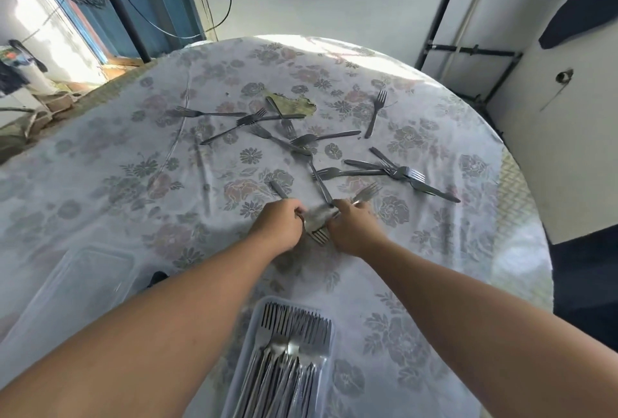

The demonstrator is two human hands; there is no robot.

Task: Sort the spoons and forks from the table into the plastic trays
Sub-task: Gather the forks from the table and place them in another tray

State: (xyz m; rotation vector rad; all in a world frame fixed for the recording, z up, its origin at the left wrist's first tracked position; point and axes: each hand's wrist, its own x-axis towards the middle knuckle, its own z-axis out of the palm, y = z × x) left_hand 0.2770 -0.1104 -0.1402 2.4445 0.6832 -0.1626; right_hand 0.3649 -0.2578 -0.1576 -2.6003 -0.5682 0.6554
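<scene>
Head camera shows both hands close together over a small bunch of cutlery. The left hand has its fingers curled around some handles. The right hand curls its fingers on a fork whose prongs stick out past it. A bit of the job looks done: the near tray already holds many forks in a row. The clear tray on the left looks empty. More forks and spoons lie spread on the table farther away. Some cross over each other, so they may snag when lifted.
</scene>
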